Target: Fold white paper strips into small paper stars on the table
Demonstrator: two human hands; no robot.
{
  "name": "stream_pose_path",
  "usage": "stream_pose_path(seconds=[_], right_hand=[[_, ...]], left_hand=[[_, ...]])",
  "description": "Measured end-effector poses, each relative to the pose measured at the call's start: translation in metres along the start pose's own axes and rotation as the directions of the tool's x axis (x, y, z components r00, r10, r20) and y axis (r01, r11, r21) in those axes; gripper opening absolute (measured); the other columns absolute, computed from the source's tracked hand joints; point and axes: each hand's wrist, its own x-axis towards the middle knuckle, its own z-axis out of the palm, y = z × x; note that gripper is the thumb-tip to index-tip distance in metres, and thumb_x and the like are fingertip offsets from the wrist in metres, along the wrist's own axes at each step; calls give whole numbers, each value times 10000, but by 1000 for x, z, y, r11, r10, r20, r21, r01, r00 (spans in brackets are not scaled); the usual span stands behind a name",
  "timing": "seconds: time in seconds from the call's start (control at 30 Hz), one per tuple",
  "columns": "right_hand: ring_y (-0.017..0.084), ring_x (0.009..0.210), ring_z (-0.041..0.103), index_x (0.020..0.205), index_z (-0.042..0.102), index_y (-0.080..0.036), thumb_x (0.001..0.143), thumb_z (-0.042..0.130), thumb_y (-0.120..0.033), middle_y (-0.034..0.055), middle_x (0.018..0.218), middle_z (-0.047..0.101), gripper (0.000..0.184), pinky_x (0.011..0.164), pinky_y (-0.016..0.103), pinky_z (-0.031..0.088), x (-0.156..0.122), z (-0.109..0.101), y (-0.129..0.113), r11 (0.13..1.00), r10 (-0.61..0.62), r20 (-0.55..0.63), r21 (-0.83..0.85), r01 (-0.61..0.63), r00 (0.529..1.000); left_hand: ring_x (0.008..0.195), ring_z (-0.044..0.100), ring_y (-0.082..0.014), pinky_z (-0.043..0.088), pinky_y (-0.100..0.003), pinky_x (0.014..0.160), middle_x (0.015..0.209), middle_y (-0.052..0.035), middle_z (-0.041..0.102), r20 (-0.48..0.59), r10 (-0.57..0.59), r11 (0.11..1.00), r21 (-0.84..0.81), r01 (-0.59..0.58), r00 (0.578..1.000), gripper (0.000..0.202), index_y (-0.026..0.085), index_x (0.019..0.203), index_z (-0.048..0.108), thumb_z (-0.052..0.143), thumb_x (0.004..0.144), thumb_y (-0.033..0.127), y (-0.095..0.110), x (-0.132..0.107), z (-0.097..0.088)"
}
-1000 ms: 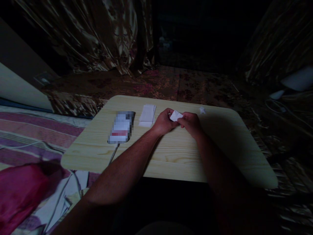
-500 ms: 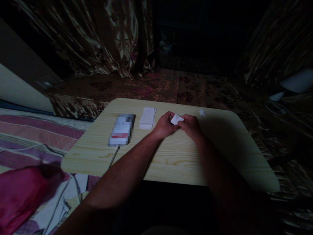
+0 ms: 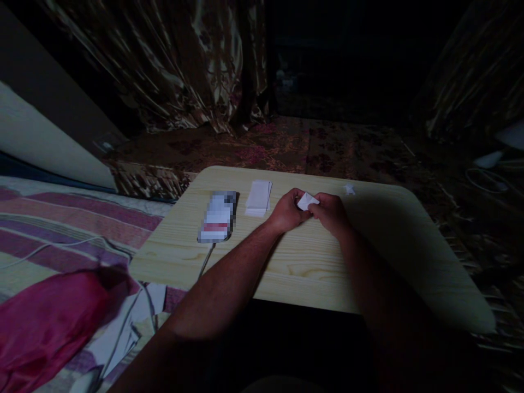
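A small piece of folded white paper point(image 3: 307, 201) is held up between my two hands, over the middle of the wooden table point(image 3: 303, 267). My left hand point(image 3: 287, 211) grips its left side, with the fingers curled behind it. On the right, my right hand point(image 3: 332, 211) pinches it, the thumb lying on its lower right front. Creases make a triangular shape on the side that faces me. Left of my hands lies a stack of white paper sheets point(image 3: 257, 197), slightly fanned.
A phone point(image 3: 218, 218), blurred out, lies at the table's left with a cable point(image 3: 206, 260) running toward me. A small white paper shape point(image 3: 349, 189) sits near the far edge. At left is a striped bed point(image 3: 94, 213) with a pink cloth point(image 3: 53, 322); curtains point(image 3: 221, 65) hang behind.
The whole view has shifted, so table and hands appear farther right. Both hands still hold the folded paper, with almost the same grip.
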Motion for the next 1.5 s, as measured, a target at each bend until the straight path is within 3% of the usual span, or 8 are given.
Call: stream_pose_path(seconds=[0.23,0.53,0.93,1.27,1.5], right_hand=[[111,471,431,693,627,-164,661,565,-250,-37,501,529,111,453,245,284,-1,-1,-3,999,38,45,12,-39,998],[113,469,456,680,619,-167,652,579,-235,-41,490,533,83,463,243,305,-1,-1,-2,999,28,39,39,-30,999],[111,445,450,663,605,-168,639,590,-241,-38,479,538,78,445,241,303,2,1,4,999,40,16,34,-40,999],[100,436,416,609,555,-179,637,583,-249,-47,462,507,80,446,240,294,-1,1,1,999,43,23,26,-44,999],[104,427,426,608,561,-177,646,586,-258,-39,459,524,93,430,237,285,0,3,3,997,62,15,47,-63,998]], left_hand=[[673,562,-98,406,-202,617,784,9,629,8,-22,998,-64,22,1000,461,160,935,508,776,561,184,2,0,0],[649,550,-86,410,-198,618,781,15,632,-9,-14,1000,-17,14,1000,458,153,936,512,764,553,155,6,-1,1],[685,570,-107,406,-208,616,810,-1,640,-44,42,995,87,-38,998,423,158,940,533,758,585,201,-8,4,-3],[684,549,-108,412,-221,634,795,1,633,-63,29,990,142,-20,998,368,155,875,556,763,576,211,-1,3,-4],[679,550,-110,423,-230,637,796,-2,635,-57,30,995,100,-25,998,343,149,874,561,742,587,194,-2,4,-8]])
